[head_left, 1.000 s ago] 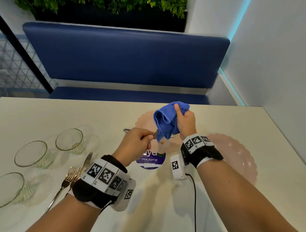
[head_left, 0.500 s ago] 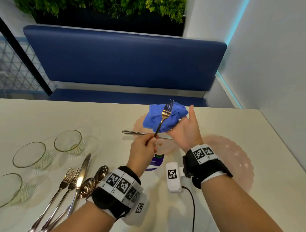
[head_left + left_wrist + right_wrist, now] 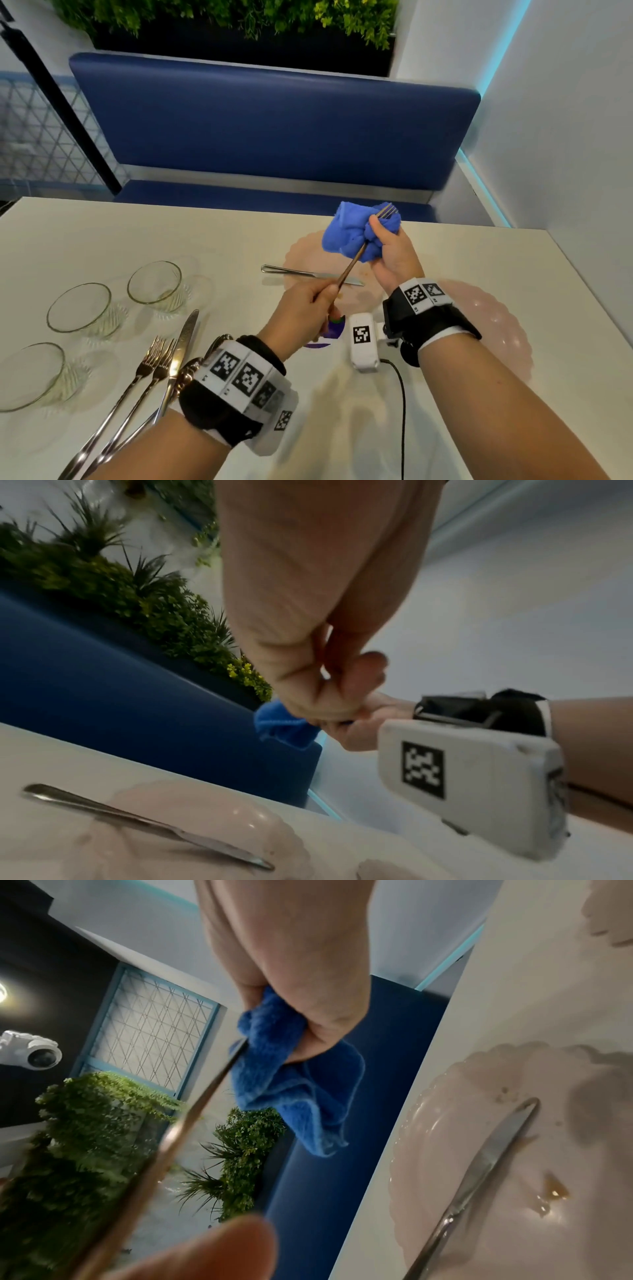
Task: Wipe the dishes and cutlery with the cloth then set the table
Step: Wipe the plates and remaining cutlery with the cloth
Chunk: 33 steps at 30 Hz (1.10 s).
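My left hand [image 3: 308, 308] grips the handle of a metal fork [image 3: 352, 263], held slanting up to the right above the table. My right hand [image 3: 390, 246] holds a bunched blue cloth [image 3: 346, 233] wrapped round the fork's neck, and the tines [image 3: 387, 210] stick out past it. In the right wrist view the cloth [image 3: 291, 1085] hangs from my fingers with the fork's handle [image 3: 192, 1118] running beside it. A pink scalloped plate [image 3: 301, 253] lies under my hands with a knife [image 3: 308, 274] across it. Only a corner of the cloth [image 3: 281, 726] shows in the left wrist view.
At the left stand three glass bowls [image 3: 154, 282], and near them lie two forks [image 3: 150, 370], a knife [image 3: 181, 346] and spoons partly hidden by my left wrist. A second pink plate [image 3: 496, 329] lies at the right. A blue bench [image 3: 274, 126] runs behind the table.
The fork came out of the cloth, tines up, then slanted right. My right hand has closed the cloth round its neck, and both hands have moved to the right.
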### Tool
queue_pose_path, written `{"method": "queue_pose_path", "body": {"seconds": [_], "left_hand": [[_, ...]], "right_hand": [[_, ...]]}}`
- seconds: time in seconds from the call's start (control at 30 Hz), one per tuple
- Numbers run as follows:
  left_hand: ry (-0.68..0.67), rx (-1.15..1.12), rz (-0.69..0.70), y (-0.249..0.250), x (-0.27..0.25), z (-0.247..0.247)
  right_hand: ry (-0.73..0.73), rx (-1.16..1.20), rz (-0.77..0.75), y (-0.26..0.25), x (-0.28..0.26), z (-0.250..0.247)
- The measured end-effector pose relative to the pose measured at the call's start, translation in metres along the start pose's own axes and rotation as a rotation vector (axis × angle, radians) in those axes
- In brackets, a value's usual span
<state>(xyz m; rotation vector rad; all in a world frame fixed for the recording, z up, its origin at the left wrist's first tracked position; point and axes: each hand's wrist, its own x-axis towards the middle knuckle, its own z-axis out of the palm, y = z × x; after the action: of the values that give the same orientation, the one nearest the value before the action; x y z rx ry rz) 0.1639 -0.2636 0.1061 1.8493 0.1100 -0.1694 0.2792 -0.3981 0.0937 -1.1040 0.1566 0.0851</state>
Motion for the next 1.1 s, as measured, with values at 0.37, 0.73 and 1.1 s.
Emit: {"method": "queue_pose_path", "body": {"seconds": [0.37,0.73,1.1], "left_hand": [[0.180,-0.084,-0.143,-0.015,0.005,-0.009],[0.127,-0.261,-0.075,0.003,0.005,-0.065],[0.562,-0.615,-0.219,-0.031,-0.016,-0.109]], "right_hand": [[-0.265,-0.328,0.151,0.024,-0.051,0.038],[-0.538,-0.699,0.005,0.035,-0.084,0.051],[-0.653,-0.781,0.151,0.060,-0.111,0.059]]}}
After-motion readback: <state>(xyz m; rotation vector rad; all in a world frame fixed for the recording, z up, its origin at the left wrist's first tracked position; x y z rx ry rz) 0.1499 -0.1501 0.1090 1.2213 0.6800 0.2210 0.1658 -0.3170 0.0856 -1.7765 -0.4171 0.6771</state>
